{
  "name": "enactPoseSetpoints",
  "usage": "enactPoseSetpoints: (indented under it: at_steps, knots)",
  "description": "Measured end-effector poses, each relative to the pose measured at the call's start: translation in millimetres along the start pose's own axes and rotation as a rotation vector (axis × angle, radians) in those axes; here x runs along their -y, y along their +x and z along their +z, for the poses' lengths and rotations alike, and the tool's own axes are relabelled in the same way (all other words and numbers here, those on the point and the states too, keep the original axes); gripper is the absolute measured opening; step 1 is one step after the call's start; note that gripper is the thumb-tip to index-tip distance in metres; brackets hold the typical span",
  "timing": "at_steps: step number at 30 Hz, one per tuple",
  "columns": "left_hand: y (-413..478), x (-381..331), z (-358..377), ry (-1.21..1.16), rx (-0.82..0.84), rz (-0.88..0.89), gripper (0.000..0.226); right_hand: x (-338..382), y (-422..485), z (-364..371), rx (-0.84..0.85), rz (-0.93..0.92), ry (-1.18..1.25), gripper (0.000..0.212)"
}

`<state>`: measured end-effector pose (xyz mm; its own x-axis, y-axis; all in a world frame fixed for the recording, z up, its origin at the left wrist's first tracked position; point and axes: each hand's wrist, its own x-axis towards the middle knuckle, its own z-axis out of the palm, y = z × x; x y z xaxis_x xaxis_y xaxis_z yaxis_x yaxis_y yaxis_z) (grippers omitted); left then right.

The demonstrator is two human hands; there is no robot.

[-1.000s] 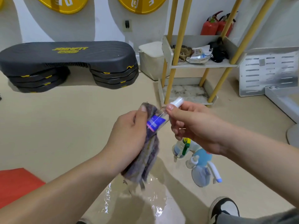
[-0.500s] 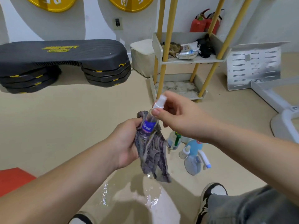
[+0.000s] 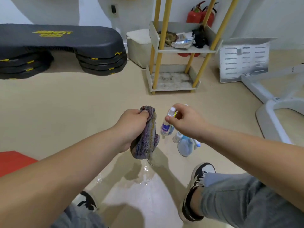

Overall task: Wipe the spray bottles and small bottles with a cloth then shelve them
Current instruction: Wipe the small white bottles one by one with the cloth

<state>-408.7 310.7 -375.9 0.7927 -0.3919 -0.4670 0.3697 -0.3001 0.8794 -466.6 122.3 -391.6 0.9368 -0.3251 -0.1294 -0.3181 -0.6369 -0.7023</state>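
1. Shelf rack [image 3: 172, 86], yellow posts: bottom tray bare, well beyond both hands.
2. Cloth [image 3: 145, 139], left of the rack's near edge: soft, limp, looks damp; left hand [image 3: 133, 127] fisted round its top, the rest hangs.
3. Blue spray bottle [image 3: 185, 146] on the floor under the right wrist: likely light; take by the neck.
4. Small bottle [image 3: 166, 127] beside the cloth, apart: light, rigid, probably slick; right hand [image 3: 185, 122] pinches its cap end.

Beige floor [image 3: 82, 112], glossy and wet at near centre. On it: blue spray bottle [image 3: 185, 146] lying centre right; black step platform [image 3: 60, 46] far left; yellow-posted shelf unit [image 3: 174, 79] far centre, bottom tray stained, upper tray cluttered; white bin [image 3: 138, 46] beside it; red mat [image 3: 14, 160] near left.
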Motion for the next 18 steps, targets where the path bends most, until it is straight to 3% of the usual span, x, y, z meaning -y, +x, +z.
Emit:
enactPoseSetpoints:
  at_steps: [4,10,14,18]
  knots:
    - [5.0,19.4,6.2,-0.049,0.019,-0.150,0.024,-54.6,17.5,45.5,0.019,0.179,0.054,0.009]
    - [43.1,85.5,29.1,-0.015,-0.060,-0.348,0.020,-146.6,15.4,108.0,-0.112,0.539,0.277,0.006]
    - [73.8,127.6,42.8,-0.037,-0.108,-0.490,0.020,-186.1,11.7,134.7,-0.133,0.662,0.302,0.017]
    - [99.8,156.0,54.8,-0.086,-0.092,-0.536,0.023,-215.5,10.2,150.4,-0.140,0.723,0.262,0.007]
